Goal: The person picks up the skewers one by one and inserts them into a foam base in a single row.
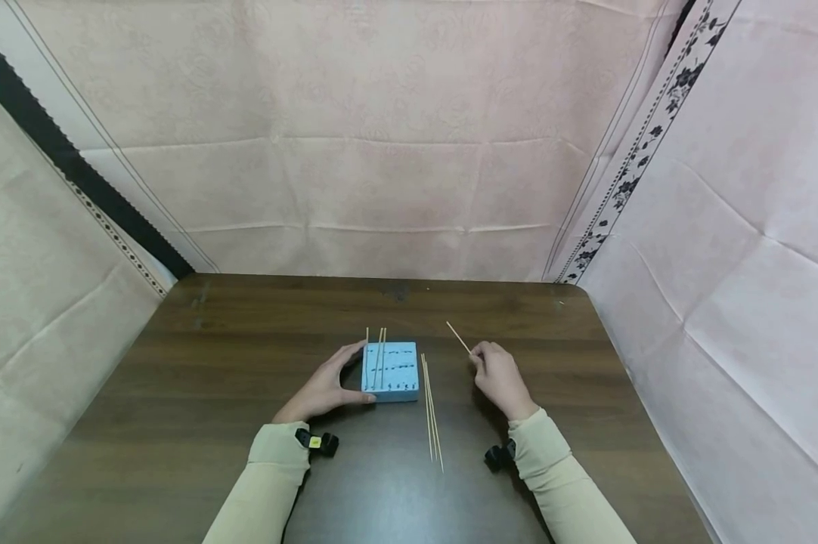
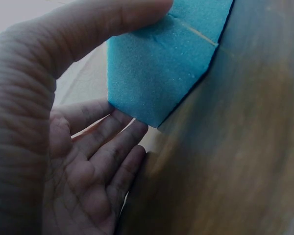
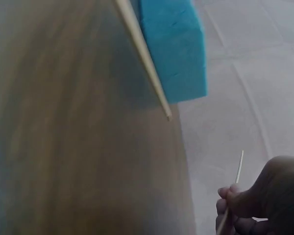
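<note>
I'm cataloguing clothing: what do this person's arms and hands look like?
Both sleeves are pale cream and reach the wrists. The left hand and right hand are ungloved. Each wrist bears a small black device, the left one with a yellow patch.

The block (image 1: 402,369) is showing light blue with rows of dark marks, while the sticks (image 1: 432,412) are looking pale tan. The table (image 1: 232,355) is displaying streaky brown woodgrain. Black flowers are patterning a white border (image 1: 647,143) beside pinkish-white cloth (image 1: 382,98).
</note>
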